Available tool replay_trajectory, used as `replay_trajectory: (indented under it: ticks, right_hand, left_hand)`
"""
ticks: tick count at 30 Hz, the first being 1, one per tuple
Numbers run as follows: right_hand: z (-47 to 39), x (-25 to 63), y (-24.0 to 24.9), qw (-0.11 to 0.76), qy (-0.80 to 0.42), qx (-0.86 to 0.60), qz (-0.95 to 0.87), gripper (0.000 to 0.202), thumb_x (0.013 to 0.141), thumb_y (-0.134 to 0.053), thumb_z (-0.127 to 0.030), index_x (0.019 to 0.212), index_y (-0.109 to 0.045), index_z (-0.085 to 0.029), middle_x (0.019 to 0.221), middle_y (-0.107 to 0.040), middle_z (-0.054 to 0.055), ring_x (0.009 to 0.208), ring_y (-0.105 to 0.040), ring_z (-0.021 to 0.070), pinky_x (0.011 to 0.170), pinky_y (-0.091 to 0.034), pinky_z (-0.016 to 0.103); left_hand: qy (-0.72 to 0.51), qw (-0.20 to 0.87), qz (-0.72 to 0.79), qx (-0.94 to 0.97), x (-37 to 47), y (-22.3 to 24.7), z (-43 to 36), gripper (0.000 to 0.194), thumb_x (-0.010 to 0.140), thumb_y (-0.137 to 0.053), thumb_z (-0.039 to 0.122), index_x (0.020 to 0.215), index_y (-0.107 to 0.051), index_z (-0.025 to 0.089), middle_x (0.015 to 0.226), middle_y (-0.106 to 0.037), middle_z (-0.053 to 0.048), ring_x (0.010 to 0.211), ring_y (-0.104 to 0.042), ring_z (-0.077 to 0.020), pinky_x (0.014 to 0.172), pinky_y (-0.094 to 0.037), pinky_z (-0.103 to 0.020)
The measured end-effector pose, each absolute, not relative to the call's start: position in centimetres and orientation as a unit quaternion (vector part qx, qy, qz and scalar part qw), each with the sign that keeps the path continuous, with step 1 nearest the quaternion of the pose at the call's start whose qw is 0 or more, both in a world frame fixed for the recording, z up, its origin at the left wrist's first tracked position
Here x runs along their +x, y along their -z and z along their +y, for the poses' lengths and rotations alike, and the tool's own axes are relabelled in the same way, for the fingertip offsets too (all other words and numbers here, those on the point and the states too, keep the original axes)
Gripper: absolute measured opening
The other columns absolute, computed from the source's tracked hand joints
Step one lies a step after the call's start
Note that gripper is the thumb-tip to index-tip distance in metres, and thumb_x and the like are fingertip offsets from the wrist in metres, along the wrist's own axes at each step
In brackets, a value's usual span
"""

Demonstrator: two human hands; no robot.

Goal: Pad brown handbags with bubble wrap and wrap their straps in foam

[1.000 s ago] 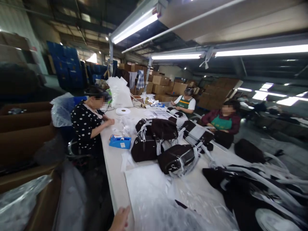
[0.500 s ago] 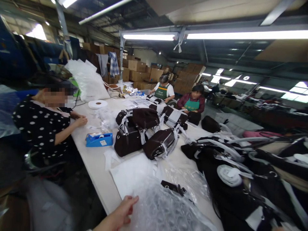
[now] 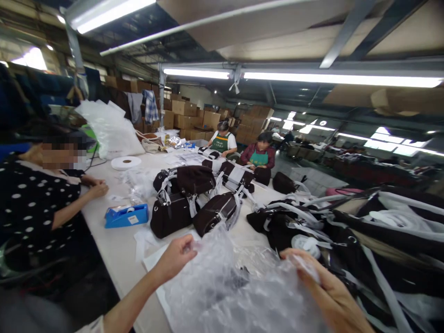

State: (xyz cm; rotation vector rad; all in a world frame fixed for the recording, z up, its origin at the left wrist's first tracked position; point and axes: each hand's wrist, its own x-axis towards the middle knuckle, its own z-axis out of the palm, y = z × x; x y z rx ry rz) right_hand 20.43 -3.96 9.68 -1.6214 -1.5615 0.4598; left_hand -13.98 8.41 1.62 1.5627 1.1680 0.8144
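A clear sheet of bubble wrap (image 3: 222, 282) is spread between my two hands above the near part of the table. My left hand (image 3: 176, 257) pinches its far left edge, thumb and fingertips together. On the other side my right hand (image 3: 317, 282) is closed on the bunched right edge, slightly blurred. Through the wrap a dark strap-like piece with metal parts shows faintly. White paper (image 3: 156, 261) lies flat on the table under the left part of the wrap. Beyond my hands stand several dark brown handbags (image 3: 171, 215) with pale wrapping on their handles.
A blue tape dispenser (image 3: 126, 216) and a white roll (image 3: 126, 163) sit on the table (image 3: 100, 240). Black bags (image 3: 277, 226) with wrapped straps are heaped at right. A co-worker in polka dots (image 3: 31, 199) sits at left; two people in green aprons work at the far end.
My right hand has come in from the lower right edge and holds the bubble wrap. My left hand has risen and closed on its edge; the wrap is lifted. The view has shifted right.
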Motion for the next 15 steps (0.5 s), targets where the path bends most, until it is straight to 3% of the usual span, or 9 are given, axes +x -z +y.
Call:
replay_trajectory:
  ticks: [2, 4, 5, 7, 9, 12, 15]
  right_hand:
    - [-2.1, 17.4, -10.5, 0.434, -0.171, -0.604, -0.646, 0.039, 0.092, -0.052, -0.051, 0.116, -0.069, -0.026, 0.131, -0.066, 0.007, 0.122, -0.06, 0.0251, 0.1, -0.051, 0.031]
    - [-0.4, 15.3, -11.2, 0.439, -0.147, -0.568, -0.68, 0.035, 0.094, -0.049, -0.048, 0.105, -0.071, -0.023, 0.141, -0.058, 0.009, 0.127, -0.056, 0.0256, 0.105, -0.047, 0.033]
    - [0.3, 14.6, -11.4, 0.435, -0.134, -0.553, -0.697, 0.034, 0.096, -0.047, -0.046, 0.099, -0.07, -0.021, 0.134, -0.063, 0.011, 0.119, -0.061, 0.0247, 0.099, -0.05, 0.032]
    - [1.2, 14.0, -11.5, 0.421, -0.099, -0.533, -0.727, 0.036, 0.098, -0.04, -0.042, 0.086, -0.066, -0.02, 0.099, -0.073, 0.008, 0.089, -0.069, 0.0204, 0.076, -0.056, 0.027]
    - [1.6, 13.9, -11.4, 0.412, -0.06, -0.529, -0.739, 0.036, 0.099, -0.035, -0.036, 0.076, -0.058, -0.021, 0.069, -0.064, 0.001, 0.063, -0.063, 0.0168, 0.057, -0.051, 0.024]
    - [1.3, 13.6, -11.7, 0.41, -0.017, -0.544, -0.732, 0.029, 0.095, -0.038, -0.028, 0.069, -0.051, -0.022, 0.065, -0.058, 0.001, 0.061, -0.057, 0.0173, 0.058, -0.047, 0.026]
    - [0.2, 13.9, -13.7, 0.402, 0.003, -0.551, -0.731, 0.019, 0.09, -0.042, -0.022, 0.083, -0.06, -0.022, 0.077, -0.065, 0.005, 0.073, -0.062, 0.0202, 0.071, -0.05, 0.03]
  left_hand:
    - [-0.314, 0.49, 0.408, 0.704, -12.3, -6.1, 7.9, 0.016, 0.069, -0.059, 0.031, 0.07, -0.049, 0.019, 0.069, -0.045, 0.005, 0.071, -0.041, -0.0145, 0.066, -0.028, -0.026]
    - [-0.3, 0.518, 0.352, 0.72, -10.6, -9.1, 6.7, 0.018, 0.071, -0.059, 0.032, 0.071, -0.046, 0.019, 0.069, -0.043, 0.005, 0.07, -0.041, -0.0137, 0.063, -0.028, -0.025]
    - [-0.298, 0.538, 0.332, 0.716, -10.1, -10.1, 6.2, 0.021, 0.072, -0.06, 0.034, 0.07, -0.045, 0.02, 0.068, -0.042, 0.005, 0.068, -0.04, -0.013, 0.062, -0.028, -0.024]
    - [-0.299, 0.572, 0.307, 0.699, -9.5, -11.4, 5.3, 0.03, 0.076, -0.062, 0.044, 0.071, -0.043, 0.02, 0.067, -0.041, 0.005, 0.065, -0.038, -0.0119, 0.06, -0.028, -0.024]
    - [-0.285, 0.584, 0.306, 0.695, -9.6, -12.3, 4.7, 0.039, 0.08, -0.058, 0.058, 0.075, -0.047, 0.021, 0.069, -0.046, 0.005, 0.064, -0.041, -0.0125, 0.061, -0.031, -0.024]
    - [-0.235, 0.539, 0.323, 0.741, -9.7, -13.5, 4.1, 0.048, 0.076, -0.064, 0.06, 0.102, -0.057, 0.02, 0.084, -0.06, 0.0, 0.077, -0.053, -0.0189, 0.069, -0.039, -0.026]
    - [-0.221, 0.424, 0.352, 0.805, -8.9, -14.7, 3.9, 0.057, 0.065, -0.079, 0.035, 0.116, -0.06, 0.021, 0.088, -0.067, -0.001, 0.081, -0.059, -0.024, 0.072, -0.042, -0.028]
